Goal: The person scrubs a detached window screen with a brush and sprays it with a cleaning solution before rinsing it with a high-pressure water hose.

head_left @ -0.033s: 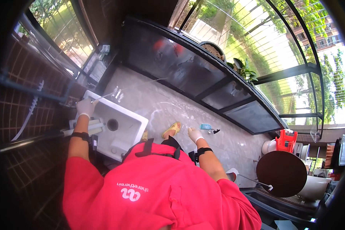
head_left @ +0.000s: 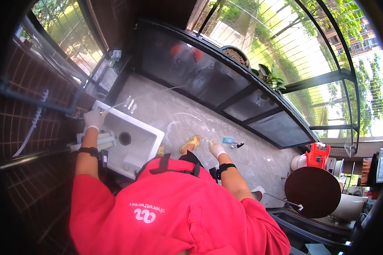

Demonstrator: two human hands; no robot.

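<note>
My left hand [head_left: 94, 119], in a pale glove, is closed at the far left corner of a white sink [head_left: 142, 122]. It grips what looks like a spray nozzle [head_left: 103, 111], mostly hidden by the fingers. A thin water jet [head_left: 144, 94] runs from there toward a dark glass panel [head_left: 191, 68] along the far side. My right hand [head_left: 216, 148], gloved too, hangs above the floor with its fingers curled and nothing visible in them. Just beyond it on the floor lies a light-blue bottle-like item [head_left: 228, 140] with a black part at one end.
Wet streaks mark the grey floor [head_left: 174, 104]. A potted plant [head_left: 269, 77] stands on the ledge above the panels. To the right are a red stool [head_left: 318, 155], a round brown tabletop [head_left: 312, 192] and a long-handled tool [head_left: 285, 201]. White tubes [head_left: 107, 140] lie inside the sink's left side.
</note>
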